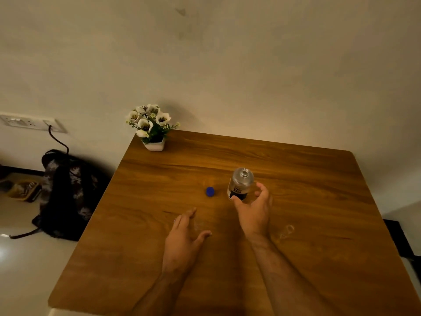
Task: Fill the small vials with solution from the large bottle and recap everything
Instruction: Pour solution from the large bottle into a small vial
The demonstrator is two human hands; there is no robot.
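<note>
The wooden bench (296, 224) fills the lower part of the view, its far edge against a plain wall. On the floor to its left a dark patterned backpack (66, 192) leans below a wall socket (32, 123) with a cable plugged in. At the bench's far left corner stands a white pot of white flowers (151, 126). Near the middle of the bench the large bottle (240, 184) of clear glass stands upright, its long axis vertical and its uncapped neck pointing up, a dark label low on its side. The right hand (255, 210) curves round the bottle's lower part, thumb tip on the label, fingers (262, 190) spread apart beside it and not plainly closed on the glass. The left hand (184, 238) hovers low over the bench nearer the person, fingers straight and close together, thumb out to the side, holding nothing. A blue cap (210, 191) lies on the bench just left of the bottle, apart from it. Faint clear glass shapes (287, 231) lie right of the right wrist, too dim to identify.
</note>
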